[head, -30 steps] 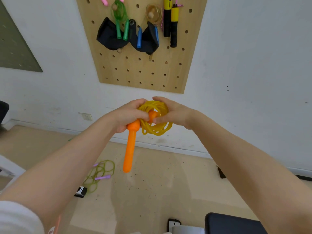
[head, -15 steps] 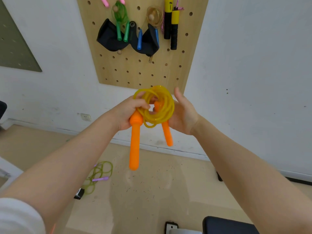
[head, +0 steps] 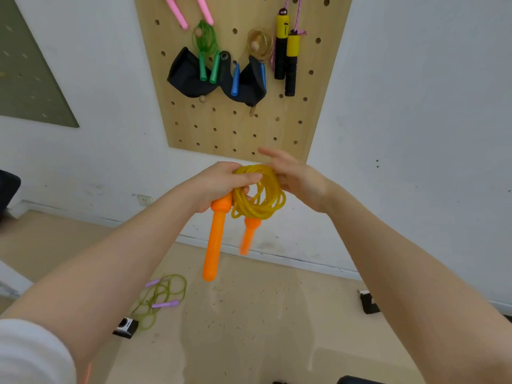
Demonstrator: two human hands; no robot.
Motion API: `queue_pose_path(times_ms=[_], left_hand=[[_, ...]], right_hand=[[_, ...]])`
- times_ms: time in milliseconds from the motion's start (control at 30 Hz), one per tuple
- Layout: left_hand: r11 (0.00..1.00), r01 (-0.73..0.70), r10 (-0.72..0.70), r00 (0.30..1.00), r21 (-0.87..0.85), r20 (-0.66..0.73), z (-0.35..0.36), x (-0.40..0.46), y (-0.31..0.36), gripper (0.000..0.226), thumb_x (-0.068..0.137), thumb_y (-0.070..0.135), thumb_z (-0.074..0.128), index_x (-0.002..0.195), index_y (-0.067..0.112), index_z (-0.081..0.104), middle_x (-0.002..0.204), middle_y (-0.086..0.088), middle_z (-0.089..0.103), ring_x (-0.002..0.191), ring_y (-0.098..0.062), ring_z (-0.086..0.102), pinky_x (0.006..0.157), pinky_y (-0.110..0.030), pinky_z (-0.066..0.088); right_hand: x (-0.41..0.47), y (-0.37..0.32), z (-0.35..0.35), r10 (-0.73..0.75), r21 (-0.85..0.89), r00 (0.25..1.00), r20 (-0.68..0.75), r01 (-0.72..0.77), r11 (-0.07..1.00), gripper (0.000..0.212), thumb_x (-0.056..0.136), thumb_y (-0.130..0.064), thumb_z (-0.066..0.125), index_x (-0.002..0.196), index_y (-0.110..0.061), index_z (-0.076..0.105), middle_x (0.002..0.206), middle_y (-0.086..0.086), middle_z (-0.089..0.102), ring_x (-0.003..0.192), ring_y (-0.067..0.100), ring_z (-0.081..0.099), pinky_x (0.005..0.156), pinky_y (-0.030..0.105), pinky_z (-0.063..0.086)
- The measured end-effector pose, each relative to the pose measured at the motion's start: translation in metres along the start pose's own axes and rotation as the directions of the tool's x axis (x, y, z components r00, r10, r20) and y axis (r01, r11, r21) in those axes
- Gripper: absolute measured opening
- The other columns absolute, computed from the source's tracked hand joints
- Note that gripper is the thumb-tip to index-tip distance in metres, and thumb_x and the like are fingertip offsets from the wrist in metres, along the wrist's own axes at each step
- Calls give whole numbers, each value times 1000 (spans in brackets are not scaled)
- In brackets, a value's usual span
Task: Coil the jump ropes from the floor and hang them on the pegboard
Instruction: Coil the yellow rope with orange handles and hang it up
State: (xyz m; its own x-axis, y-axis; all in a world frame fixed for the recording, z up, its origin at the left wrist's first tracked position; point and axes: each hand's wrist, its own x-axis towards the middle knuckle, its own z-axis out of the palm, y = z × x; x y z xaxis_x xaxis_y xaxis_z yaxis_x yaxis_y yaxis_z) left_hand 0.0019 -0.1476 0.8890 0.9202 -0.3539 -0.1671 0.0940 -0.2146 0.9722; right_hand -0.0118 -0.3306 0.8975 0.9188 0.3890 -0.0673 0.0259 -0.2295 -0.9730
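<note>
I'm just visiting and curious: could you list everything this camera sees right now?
Yellow coiled jump rope with orange handles: one, held before the wall.
Green jump rope with purple handles: one, on the floor.
Wooden pegboard: one, on the white wall.
Hung ropes: green-handled, blue-handled, yellow-and-black-handled, pink handles.
Black pouch: one, on the pegboard.
Hands: left hand grips the coil; right hand touches it, fingers straight.
</note>
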Motion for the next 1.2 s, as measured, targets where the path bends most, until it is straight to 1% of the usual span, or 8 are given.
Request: queue_pose_path(times_ms=[100,233,433,567,700,800,1067,1200], left_hand=[[998,-45,46,999,44,-3,7,7,21,18,84,35,66,91,19,64,61,7,64,65,-13,64,67,-31,55],[990,-133,133,991,43,10,7,18,51,22,84,32,65,95,13,65,73,2,65,75,-13,61,73,-29,51],[940,-289,302,952,-183,46,-6,38,105,40,75,20,69,112,8,61,87,-7,71,83,-21,68,73,-35,54],[891,-441,421,891,-106,-171,-26,68,150,19,87,15,63,106,14,67,80,-2,71,80,-21,67,78,-40,54],[810,-586,568,779,15,-266,-51,104,189,15,88,19,62,94,31,68,85,4,73,86,-18,68,83,-38,54],[789,-612,598,747,51,-289,-76,138,201,16,89,23,61,92,37,65,85,9,72,88,-14,68,79,-33,56],[712,-699,687,673,70,-276,-148,252,248,13,89,18,59,100,24,63,88,1,67,76,-9,65,62,-24,57],[619,-777,755,546,118,-365,-195,285,281,16,88,14,61,102,19,59,88,0,66,68,-3,65,54,-18,51]], right_hand=[[3,-9,2,-107,-103,993,-54,101,990,34,94,-19,53,126,-25,48,109,-3,59,99,11,58,85,22,50],[6,-25,-25,-137,3,984,-115,138,990,20,92,-6,54,108,-17,56,89,1,62,81,11,59,70,22,50],[38,-78,-62,-315,-93,911,-266,301,949,27,88,-8,61,112,-16,54,95,-1,64,85,10,63,77,26,54],[77,-125,-81,-494,-341,785,-374,379,860,27,87,-15,62,112,-21,53,96,-5,64,88,10,62,82,34,53],[115,-165,-100,-535,-157,786,-311,512,844,21,95,-17,50,116,-19,49,101,-5,61,87,2,61,79,21,51],[156,-177,-115,-549,-178,780,-299,520,836,23,100,-18,40,122,-19,47,115,2,56,103,14,56,89,29,48],[286,-215,-158,-672,-425,639,-375,526,737,20,99,-17,38,113,-22,51,105,-5,58,105,14,56,95,35,47],[339,-255,-158,-772,-482,533,-346,605,634,16,98,-16,40,110,-25,47,92,-10,58,84,8,57,82,33,49]])
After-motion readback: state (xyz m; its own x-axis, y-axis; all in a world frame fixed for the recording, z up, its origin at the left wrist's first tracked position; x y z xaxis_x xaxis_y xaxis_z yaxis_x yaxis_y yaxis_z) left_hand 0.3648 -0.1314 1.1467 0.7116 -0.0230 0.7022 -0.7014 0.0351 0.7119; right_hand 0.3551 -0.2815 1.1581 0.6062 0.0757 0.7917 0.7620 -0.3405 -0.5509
